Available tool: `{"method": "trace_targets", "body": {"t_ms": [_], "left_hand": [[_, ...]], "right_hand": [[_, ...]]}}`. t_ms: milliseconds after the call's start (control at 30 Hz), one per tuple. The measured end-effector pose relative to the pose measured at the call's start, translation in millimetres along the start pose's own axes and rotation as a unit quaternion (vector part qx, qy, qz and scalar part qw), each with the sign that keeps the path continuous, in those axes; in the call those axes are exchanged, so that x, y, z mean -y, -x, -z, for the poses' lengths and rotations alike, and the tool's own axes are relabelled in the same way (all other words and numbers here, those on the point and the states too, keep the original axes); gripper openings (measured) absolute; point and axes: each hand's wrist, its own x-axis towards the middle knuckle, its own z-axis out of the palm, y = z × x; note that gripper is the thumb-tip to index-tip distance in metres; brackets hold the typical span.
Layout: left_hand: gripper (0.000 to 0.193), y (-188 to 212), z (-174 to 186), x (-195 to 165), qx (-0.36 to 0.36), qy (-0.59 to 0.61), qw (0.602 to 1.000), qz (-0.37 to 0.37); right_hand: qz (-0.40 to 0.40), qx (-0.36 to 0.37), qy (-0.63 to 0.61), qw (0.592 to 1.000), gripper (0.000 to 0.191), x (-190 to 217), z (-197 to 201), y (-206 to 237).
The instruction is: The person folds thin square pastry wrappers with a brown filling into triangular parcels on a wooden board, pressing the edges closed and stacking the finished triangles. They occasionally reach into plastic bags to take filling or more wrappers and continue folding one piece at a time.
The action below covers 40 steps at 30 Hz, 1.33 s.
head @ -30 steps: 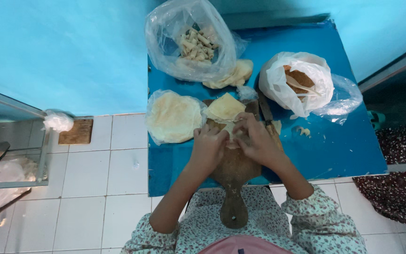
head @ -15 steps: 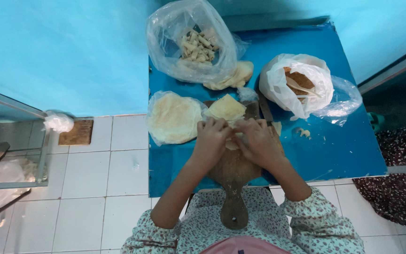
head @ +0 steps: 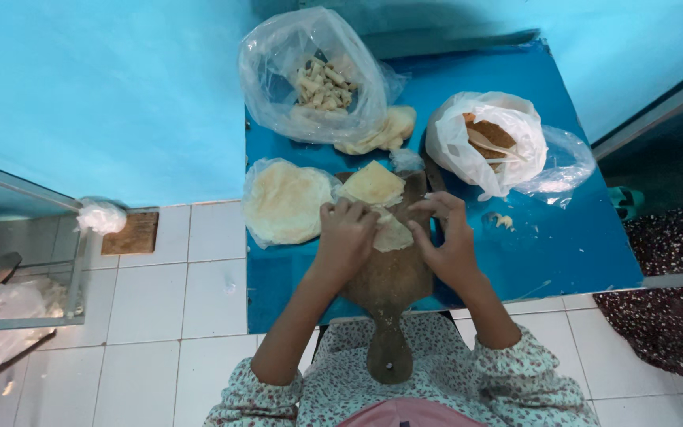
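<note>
- Blue table (head: 563, 253) against turquoise wall, white tiled floor.
- Clear bag of rolled pieces (head: 318, 79); white bag of filling (head: 488, 142).
- Wooden paddle board (head: 389, 285), handle toward person.
- Left hand (head: 347, 237), right hand (head: 446, 241): fingers pinching pastry wrapper (head: 393, 232) on board.

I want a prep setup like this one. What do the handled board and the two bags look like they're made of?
Handled board: apparently wood, brown, matte and worn. Clear bag: thin plastic film, glossy, crinkled, see-through to the pale pieces inside. White bag: probably also thin plastic, translucent, creased.

Both hands (head: 397, 237) fwd, fingers (head: 420, 229) curled
</note>
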Motion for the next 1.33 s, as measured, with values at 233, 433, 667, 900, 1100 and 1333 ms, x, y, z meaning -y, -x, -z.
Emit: {"method": "trace_targets", "body": {"t_ms": [233,433,667,900,1100,1333], "left_hand": [[0.017,9.0,16.7,-9.2,0.059,0.313,0.947,0.054],[0.019,5.8,5.7,-7.3,0.173,0.57,0.78,0.19],[0.028,-102.8,55.8,67.9,-0.146,-0.075,0.984,0.072],[0.05,-75.2,65.2,13.3,-0.118,-0.092,0.989,0.02],[0.037,-4.8,45.0,-26.5,-0.055,0.019,0.996,0.068],[0.044,43.3,-9.3,-18.0,-0.063,-0.043,0.982,0.17]], "right_hand": [[-0.016,0.008,-0.172,0.985,0.069,10.4,-4.2,7.0],[0.057,-0.024,-0.035,0.998,0.058,5.7,7.1,9.7],[-0.033,-0.221,0.186,0.957,0.027,-41.3,90.6,-40.3],[-0.03,-0.121,0.251,0.96,0.037,-72.6,86.1,-76.5],[-0.01,-0.152,0.301,0.941,0.043,-68.3,75.7,-89.8],[0.032,-0.175,0.358,0.917,0.047,-59.9,65.1,-95.8]]}}
